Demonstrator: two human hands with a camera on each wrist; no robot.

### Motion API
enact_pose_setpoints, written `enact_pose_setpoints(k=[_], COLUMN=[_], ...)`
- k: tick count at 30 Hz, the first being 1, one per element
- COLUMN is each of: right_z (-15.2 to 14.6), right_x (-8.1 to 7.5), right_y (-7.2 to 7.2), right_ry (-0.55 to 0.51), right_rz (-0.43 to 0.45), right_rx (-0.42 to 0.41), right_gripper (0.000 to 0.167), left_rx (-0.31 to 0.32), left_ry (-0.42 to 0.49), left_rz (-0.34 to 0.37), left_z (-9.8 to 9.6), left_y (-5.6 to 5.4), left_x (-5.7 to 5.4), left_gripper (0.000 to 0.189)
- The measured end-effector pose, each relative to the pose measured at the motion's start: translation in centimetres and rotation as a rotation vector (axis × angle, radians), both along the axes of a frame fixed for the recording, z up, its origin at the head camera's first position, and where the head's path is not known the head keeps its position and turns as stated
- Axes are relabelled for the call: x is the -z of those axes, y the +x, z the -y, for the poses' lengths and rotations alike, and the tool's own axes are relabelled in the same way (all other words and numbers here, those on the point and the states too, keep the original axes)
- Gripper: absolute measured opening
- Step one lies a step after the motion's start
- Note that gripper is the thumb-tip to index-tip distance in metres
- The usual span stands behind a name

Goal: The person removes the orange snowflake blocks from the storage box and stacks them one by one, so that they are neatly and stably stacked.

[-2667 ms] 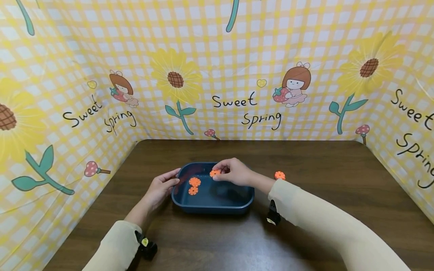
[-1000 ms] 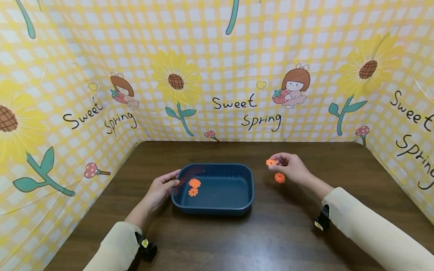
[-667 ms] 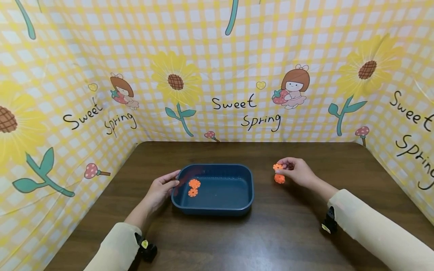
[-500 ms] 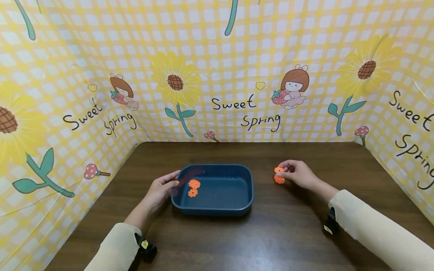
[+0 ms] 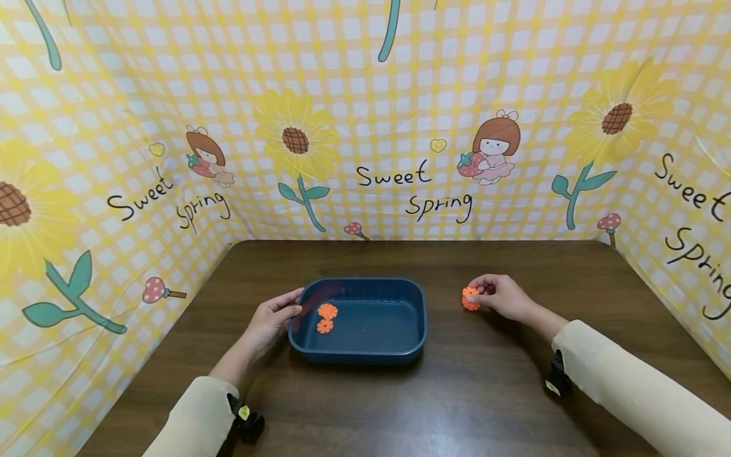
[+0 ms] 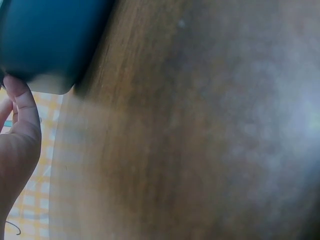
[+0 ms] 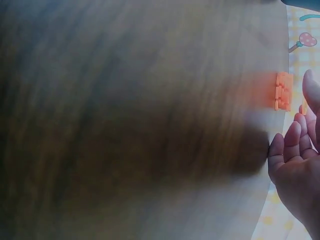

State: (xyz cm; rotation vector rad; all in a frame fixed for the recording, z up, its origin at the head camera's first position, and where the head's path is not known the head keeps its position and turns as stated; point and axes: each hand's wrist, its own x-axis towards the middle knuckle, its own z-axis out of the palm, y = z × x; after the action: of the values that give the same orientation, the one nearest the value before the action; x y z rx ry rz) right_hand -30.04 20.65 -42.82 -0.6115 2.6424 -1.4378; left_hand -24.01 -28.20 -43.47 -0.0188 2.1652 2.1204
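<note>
In the head view, my left hand (image 5: 268, 324) grips the left end of a dark blue rectangular tray (image 5: 365, 355), thumb at the rim. Inside, at the tray's left, lie small orange notched snowflake discs (image 5: 327, 311), one group just behind a nearer disc (image 5: 325, 326). To the right of the tray, my right hand (image 5: 505, 298) pinches an orange snowflake disc (image 5: 469, 292) right at a short stack of the same discs (image 5: 471, 307) on the table. The right wrist view shows the stack (image 7: 283, 91) upright beside the fingers; the pinched disc is mostly hidden there.
The brown wooden table (image 5: 394, 412) carries the tray and the stack. Yellow checked cloth (image 5: 365, 114) with printed flowers surrounds its back and both sides. A small black device (image 5: 247, 419) is strapped at the left wrist, another (image 5: 558, 374) at the right.
My right hand has moved from over the tray to the right with an orange disc, then down toward the stack, where the disc now overlaps it in view. The left hand stays at the tray.
</note>
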Motion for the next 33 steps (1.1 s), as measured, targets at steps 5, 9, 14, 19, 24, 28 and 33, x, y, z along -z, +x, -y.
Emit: enact_pose_setpoints(k=[5,9,14,19,24,28,33], right_z=[-0.1,-0.4,-0.6,-0.6,-0.6,-0.6,-0.6], right_x=[0.8,1.6,1.8,2.0,2.2,2.2,2.1], right_y=[-0.6,-1.2,-1.3,-1.4,-1.5,-1.4,-1.3], right_ry=[0.029,0.030,0.016,0.023,0.058,0.062,0.063], right_rz=[-0.009,0.001,0.015,0.011,-0.021,-0.023,-0.015], right_rx=[0.010,0.008,-0.005,-0.010,-0.009,-0.009,-0.008], right_gripper=[0.027,0.030,0.032,0.030,0.026,0.026,0.026], left_rx=[0.000,-0.007,-0.002,0.000,-0.011,-0.012,-0.011], left_ry=[0.015,0.005,-0.004,0.002,0.006,0.009,0.006], left_rz=[-0.007,-0.004,0.002,0.006,0.013,0.007,0.013], left_z=[0.1,0.0,0.0,0.1,0.1,0.1,0.0], left_y=[-0.1,-0.1,-0.1,-0.1,-0.2,-0.2,-0.2], left_x=[0.1,0.1,0.0,0.1,0.0,0.0,-0.1], left_gripper=[0.051,0.050,0.049,0.050,0.049,0.049,0.049])
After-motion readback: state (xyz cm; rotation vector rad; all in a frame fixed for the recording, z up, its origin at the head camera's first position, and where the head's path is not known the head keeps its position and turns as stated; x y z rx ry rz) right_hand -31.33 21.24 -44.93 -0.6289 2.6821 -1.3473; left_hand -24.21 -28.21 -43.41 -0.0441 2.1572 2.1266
